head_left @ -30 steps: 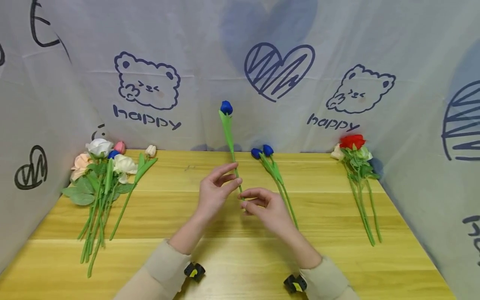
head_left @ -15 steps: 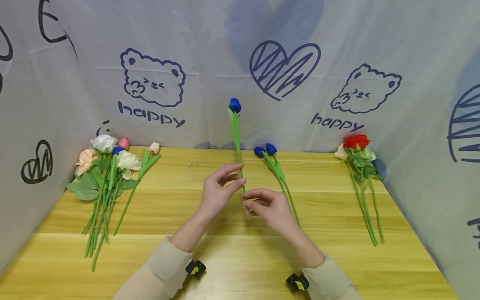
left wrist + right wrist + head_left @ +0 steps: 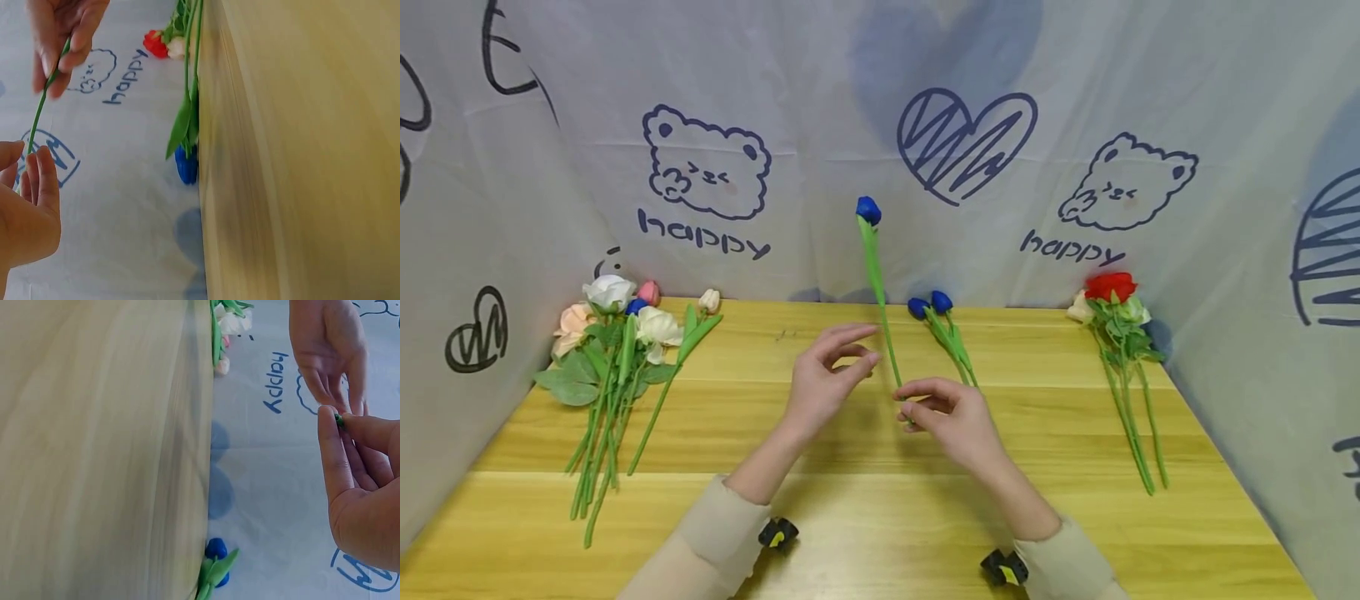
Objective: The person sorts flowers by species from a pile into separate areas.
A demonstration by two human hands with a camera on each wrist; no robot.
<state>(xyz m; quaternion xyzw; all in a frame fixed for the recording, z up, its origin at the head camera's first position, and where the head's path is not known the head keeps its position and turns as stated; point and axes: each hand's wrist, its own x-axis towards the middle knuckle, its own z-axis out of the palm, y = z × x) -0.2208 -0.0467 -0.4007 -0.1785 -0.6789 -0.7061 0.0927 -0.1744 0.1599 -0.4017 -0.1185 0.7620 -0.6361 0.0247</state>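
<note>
A blue tulip with a green stem and leaf is held upright above the table, leaning slightly left. My right hand pinches the lower end of its stem between thumb and fingers; in the right wrist view the stem's cut end shows at those fingertips. My left hand is just left of the stem, thumb and fingers parted, with a small gap to it in the head view. Behind the right hand, two more blue tulips lie on the table, their lower stems hidden by that hand.
On the left lies a bunch of white, peach, pink and blue flowers, with a white tulip beside it. A red rose lies with pale flowers at the right. A printed cloth hangs behind the wooden table.
My left hand has loosened from the stem and moved slightly left. The right hand has shifted a little right with the tulip, which now leans more to the left.
</note>
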